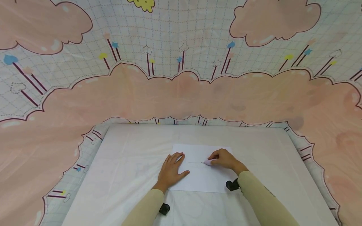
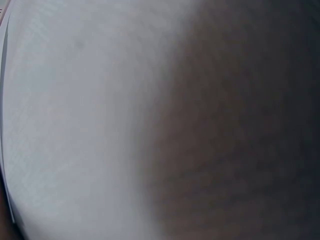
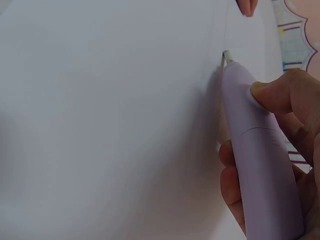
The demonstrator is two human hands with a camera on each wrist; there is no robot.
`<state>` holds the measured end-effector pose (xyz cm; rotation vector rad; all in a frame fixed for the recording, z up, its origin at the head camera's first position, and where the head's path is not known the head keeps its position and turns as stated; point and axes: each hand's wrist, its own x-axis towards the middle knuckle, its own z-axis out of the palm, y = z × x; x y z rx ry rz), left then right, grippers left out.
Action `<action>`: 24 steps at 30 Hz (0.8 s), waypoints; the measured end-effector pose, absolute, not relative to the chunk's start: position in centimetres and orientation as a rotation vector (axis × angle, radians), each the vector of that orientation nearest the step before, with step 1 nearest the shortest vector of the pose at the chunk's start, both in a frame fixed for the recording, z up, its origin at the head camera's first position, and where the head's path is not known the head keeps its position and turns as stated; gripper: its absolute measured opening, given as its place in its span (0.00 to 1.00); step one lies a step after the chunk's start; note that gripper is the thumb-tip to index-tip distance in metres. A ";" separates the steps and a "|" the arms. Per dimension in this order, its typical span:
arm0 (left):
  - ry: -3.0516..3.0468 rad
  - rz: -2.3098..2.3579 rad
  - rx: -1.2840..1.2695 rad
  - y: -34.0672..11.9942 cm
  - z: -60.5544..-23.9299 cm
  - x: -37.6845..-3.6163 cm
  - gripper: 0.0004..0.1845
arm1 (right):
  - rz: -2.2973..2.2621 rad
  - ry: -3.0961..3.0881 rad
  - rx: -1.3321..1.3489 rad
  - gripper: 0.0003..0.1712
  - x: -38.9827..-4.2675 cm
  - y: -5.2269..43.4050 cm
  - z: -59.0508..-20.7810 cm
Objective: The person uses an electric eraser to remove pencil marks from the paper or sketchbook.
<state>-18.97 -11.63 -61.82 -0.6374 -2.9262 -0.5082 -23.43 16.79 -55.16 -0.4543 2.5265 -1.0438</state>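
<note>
A white sheet of paper (image 1: 200, 182) lies on the table, with a thin dark line (image 1: 194, 162) across it. My left hand (image 1: 171, 172) rests on the sheet's left side, fingers spread and thumb out. Over the right part, my right hand (image 1: 224, 158) grips a lilac electric eraser (image 3: 262, 170), its thumb on the button (image 3: 256, 100). The eraser's pale narrow tip (image 3: 228, 56) points left and meets the paper at the line's right end, as far as I can tell. The left wrist view is mostly blur, a whitish surface beside a dark brown area.
A white cloth covers the table (image 1: 127, 163). Behind and around it hangs a patterned curtain (image 1: 181, 94) with peach cloud shapes. Black wrist devices (image 1: 232, 185) sit at both sleeve cuffs.
</note>
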 end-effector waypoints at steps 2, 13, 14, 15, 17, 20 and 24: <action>-2.935 -0.501 -0.636 -11.7 -62.0 -19.1 0.42 | -1.053 2.521 -0.462 0.07 -23.4 16.8 -55.2; -2.924 -0.504 -0.639 -11.7 -62.3 -19.1 0.42 | -1.039 2.528 -0.462 0.08 -23.6 16.6 -55.4; -2.925 -0.500 -0.638 -11.7 -62.3 -19.1 0.42 | -1.037 2.532 -0.451 0.07 -23.6 16.6 -55.4; -2.924 -0.502 -0.637 -11.7 -62.3 -19.1 0.42 | -1.034 2.535 -0.441 0.07 -23.6 16.7 -55.4; -2.926 -0.501 -0.637 -11.7 -62.3 -19.1 0.42 | -1.036 2.534 -0.429 0.07 -23.6 16.8 -55.4; -2.935 -0.506 -0.636 -11.7 -62.2 -19.1 0.42 | -1.042 2.528 -0.439 0.08 -23.6 16.9 -55.5; -2.937 -0.517 -0.637 -11.7 -62.0 -19.1 0.42 | -1.052 2.521 -0.477 0.08 -23.7 16.8 -55.5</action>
